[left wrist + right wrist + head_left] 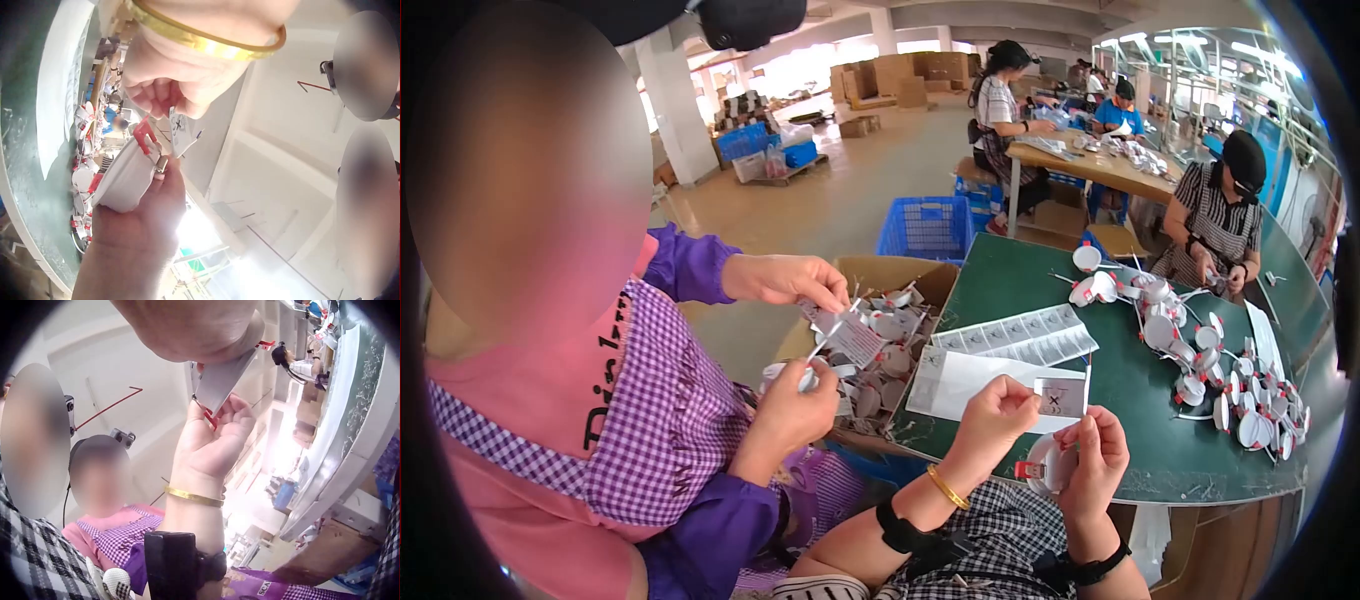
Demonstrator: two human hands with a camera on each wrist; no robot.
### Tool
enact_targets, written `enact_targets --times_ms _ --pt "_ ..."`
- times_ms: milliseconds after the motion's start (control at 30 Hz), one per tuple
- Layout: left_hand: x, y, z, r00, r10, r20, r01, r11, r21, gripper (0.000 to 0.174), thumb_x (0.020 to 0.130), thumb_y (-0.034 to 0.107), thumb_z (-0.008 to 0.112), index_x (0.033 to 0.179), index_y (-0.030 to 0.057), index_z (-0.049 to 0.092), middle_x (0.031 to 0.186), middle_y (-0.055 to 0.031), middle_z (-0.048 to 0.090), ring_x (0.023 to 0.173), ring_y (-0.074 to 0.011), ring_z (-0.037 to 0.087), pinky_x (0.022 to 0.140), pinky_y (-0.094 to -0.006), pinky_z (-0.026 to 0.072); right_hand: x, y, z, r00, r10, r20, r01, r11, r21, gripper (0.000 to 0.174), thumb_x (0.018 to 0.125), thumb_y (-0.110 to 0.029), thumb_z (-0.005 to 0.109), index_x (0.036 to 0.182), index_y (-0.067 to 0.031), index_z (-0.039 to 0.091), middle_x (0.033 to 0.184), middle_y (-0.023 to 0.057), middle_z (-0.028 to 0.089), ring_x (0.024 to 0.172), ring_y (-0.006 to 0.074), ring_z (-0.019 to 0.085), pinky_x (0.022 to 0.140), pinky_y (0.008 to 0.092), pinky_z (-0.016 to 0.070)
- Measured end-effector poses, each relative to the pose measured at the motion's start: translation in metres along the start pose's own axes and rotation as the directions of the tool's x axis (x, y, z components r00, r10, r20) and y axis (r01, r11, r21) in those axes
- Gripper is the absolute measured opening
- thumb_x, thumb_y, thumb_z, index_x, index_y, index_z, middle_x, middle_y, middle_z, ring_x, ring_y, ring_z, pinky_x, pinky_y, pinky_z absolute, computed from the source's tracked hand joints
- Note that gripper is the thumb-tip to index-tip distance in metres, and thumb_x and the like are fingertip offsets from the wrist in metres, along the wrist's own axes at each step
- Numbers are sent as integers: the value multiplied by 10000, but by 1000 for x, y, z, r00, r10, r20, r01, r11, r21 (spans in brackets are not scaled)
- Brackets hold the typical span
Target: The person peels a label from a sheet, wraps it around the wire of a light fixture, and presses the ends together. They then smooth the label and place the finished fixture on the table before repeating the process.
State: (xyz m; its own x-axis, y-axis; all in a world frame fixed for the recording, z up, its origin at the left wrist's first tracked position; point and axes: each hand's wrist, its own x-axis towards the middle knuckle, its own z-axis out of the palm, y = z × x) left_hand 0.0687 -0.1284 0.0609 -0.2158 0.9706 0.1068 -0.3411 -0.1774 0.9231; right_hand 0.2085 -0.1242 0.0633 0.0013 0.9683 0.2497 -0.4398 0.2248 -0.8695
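Observation:
My left hand (997, 412), a gold bracelet on its wrist, pinches the near edge of a small printed label (1060, 397) with a crossed-out bin symbol. The label lies against the thin white cable of a recessed downlight (1055, 465). My right hand (1097, 462) holds this downlight, a white round lamp with red clips, with thumb and fingertips up at the cable beside the label. In the left wrist view the downlight (125, 178) rests tilted in the right palm. From the right wrist, the lamp's white side (225, 381) shows, and the label is mostly hidden.
Sheets of labels (1020, 335) and white backing paper (945, 385) lie on the green table (1000, 270). Several downlights (1165, 330) are heaped at the right; a carton (945, 285) of more stands left. A person in purple sleeves (710, 520) works close on my left with another lamp.

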Motion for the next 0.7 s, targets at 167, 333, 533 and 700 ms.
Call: enact_targets --times_ms 167,333,533,700 --pt "3 -5 6 999 3 -41 -1 999 53 109 873 79 634 901 21 545 839 -1 578 774 -46 540 709 -194 458 3 2 -5 1000 0 2 0 1000 3 121 936 -72 539 1004 27 560 717 45 591 660 100 563 643 219 456" --pt "4 -7 10 1000 -17 -22 18 999 35 126 871 84 636 910 16 538 844 -2 572 779 -47 534 703 -189 452 5 0 -10 1000 10 -11 -10 1000 15 125 935 -72 545 1010 26 565 717 41 590 653 94 558 638 212 456" --pt "6 -17 16 1000 -4 -14 5 997 76 119 871 79 634 904 17 538 845 -3 573 771 -47 530 697 -192 453 5 1 -21 1000 19 -25 -19 1000 17 130 935 -72 546 1014 28 570 720 38 591 658 91 561 637 208 454" --pt "5 -20 23 1000 -26 -10 27 997 77 108 872 71 630 903 19 540 852 -4 576 773 -41 530 698 -192 456 6 3 -30 999 19 -44 -19 1000 -1 134 934 -69 546 1021 30 569 723 38 593 662 95 565 640 214 455"
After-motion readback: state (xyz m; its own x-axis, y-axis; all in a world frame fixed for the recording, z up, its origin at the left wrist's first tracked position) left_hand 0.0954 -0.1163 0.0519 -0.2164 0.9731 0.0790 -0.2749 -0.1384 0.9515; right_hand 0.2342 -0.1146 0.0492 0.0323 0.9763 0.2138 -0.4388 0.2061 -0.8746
